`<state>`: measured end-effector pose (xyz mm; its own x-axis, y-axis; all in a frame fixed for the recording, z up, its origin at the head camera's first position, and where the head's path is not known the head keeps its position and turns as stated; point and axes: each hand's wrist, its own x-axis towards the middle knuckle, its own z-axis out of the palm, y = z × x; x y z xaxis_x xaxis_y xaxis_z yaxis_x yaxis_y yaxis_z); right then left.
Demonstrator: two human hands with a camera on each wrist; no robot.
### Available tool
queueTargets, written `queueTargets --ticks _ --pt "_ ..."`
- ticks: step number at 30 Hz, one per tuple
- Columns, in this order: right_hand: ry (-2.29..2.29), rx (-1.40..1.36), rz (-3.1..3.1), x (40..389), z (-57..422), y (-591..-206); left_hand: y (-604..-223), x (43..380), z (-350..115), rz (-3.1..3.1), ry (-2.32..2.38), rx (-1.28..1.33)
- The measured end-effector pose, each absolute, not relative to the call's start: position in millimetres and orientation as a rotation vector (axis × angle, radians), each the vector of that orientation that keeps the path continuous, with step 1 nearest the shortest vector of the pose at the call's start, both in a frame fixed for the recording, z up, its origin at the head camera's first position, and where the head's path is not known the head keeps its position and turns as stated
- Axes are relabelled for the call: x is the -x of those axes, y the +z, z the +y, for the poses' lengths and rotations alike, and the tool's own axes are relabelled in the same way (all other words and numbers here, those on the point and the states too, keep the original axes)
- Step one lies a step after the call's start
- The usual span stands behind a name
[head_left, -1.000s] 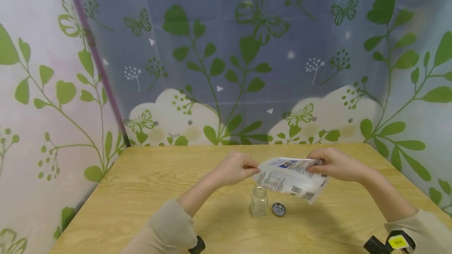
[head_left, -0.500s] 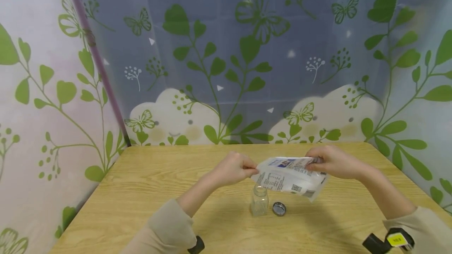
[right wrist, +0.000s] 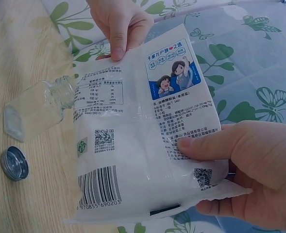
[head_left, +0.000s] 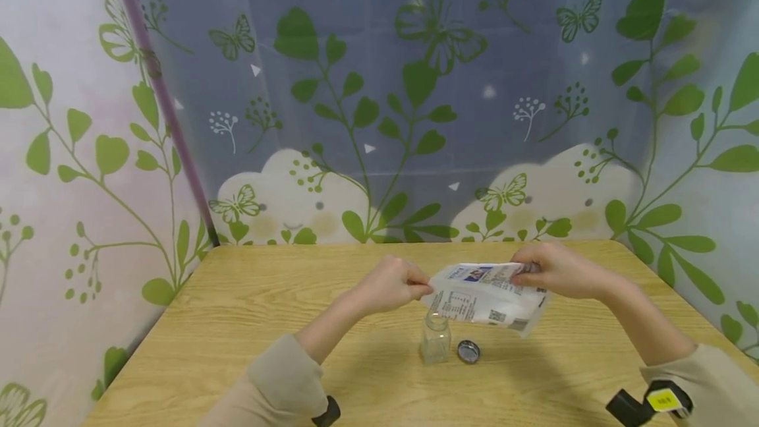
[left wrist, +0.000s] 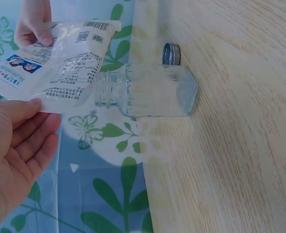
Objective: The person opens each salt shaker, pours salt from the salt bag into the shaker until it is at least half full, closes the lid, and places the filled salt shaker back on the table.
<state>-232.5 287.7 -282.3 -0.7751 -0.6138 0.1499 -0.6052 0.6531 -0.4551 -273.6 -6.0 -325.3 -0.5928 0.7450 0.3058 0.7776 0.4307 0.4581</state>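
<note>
A white printed bag of salt is held above the table between both hands. My left hand pinches its left corner between thumb and fingers, as the left wrist view shows up close. At the opposite end my right hand grips it, thumb on the printed face and fingers behind. A clear glass jar stands upright and uncapped on the table, its threaded mouth right by the bag's lower left edge. Beside the jar lies a silver metal lid, hollow side showing. Whether the jar contains anything, I cannot tell.
The wooden table reaches back to a blue printed curtain with leaves and butterflies. Pale printed side curtains flank it. Black straps with camera mounts sit at the wrists.
The bag has risen and tilted very slightly, its lower right corner now a little higher. My right hand has shifted slightly up with it. Jar and lid stay in place.
</note>
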Motion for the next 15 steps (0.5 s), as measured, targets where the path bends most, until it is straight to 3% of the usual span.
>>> queueTargets --ticks 15 --pt "-0.723 1.032 2.862 234.3 284.5 -278.4 -326.4 273.3 -8.6 -2.591 -0.875 1.397"
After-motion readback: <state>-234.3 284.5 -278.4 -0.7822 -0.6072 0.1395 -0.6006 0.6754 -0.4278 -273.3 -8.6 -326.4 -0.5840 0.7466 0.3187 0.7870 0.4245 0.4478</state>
